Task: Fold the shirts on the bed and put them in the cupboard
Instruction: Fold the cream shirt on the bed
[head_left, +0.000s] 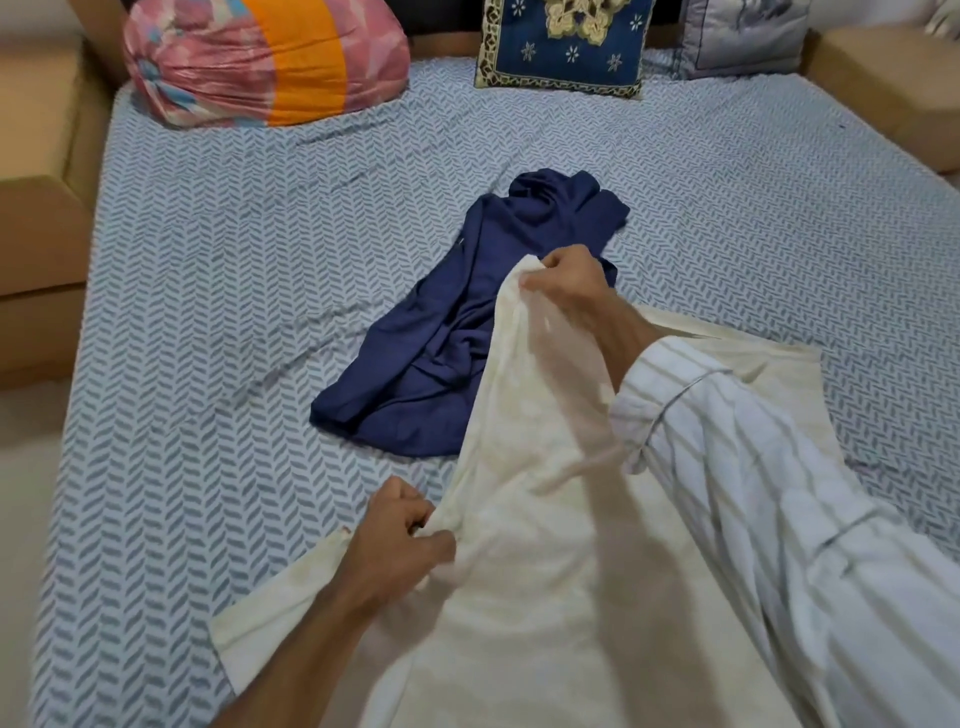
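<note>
Shirts in view: two. One cream shirt (545, 545) occupies the 5 o'clock sector of the bed (208, 312), partly lifted off the sheet; one navy shirt (457, 332) lies crumpled at frame centre, its lower right edge covered by the cream fabric. Hands in view: two, both clenched on the cream shirt. The left hand (400, 540), at 6 o'clock, pinches a gathered edge of the cloth. The right hand (566, 283), just above centre, grips an upper edge and holds it raised over the navy shirt; its forearm wears one striped sleeve (753, 493). Cushions along the 12 o'clock edge: three, namely one pink-and-orange bundle (265, 62) at 11 o'clock, one blue embroidered cushion (566, 47) at 12 o'clock, and one grey cushion (743, 36) at 1 o'clock.
</note>
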